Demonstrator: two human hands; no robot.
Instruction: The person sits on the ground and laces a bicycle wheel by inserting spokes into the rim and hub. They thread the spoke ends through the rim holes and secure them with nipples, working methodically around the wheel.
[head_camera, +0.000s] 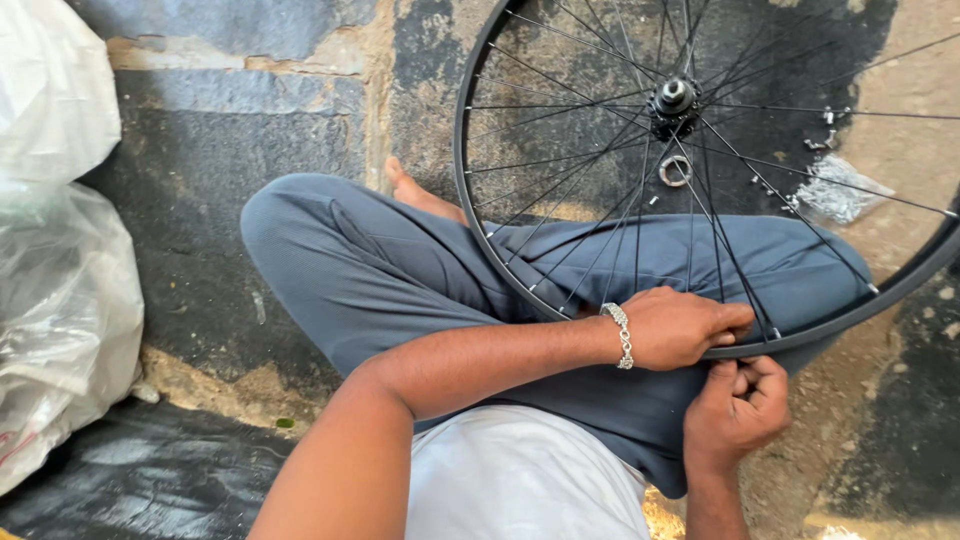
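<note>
Black spoked bicycle wheel rim (480, 215) lies tilted across the lap, hub (674, 97) facing up. Left hand (680, 327) grasps the rim's near edge; right hand (738, 408) is clenched just beneath it.

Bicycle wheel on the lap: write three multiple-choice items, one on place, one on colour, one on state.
1. Where does the left hand rest?
A. on the wheel's rim
B. on the hub
C. on the plastic bag

2. What colour are the trousers?
A. red
B. grey-blue
C. white

3. How is the right hand?
A. spread flat
B. fingers curled just under the rim
C. out of view

Answers: 1 A, it lies on the black rim. 2 B, the crossed legs show grey-blue cloth. 3 B, its fingers bend inward below the rim.
</note>
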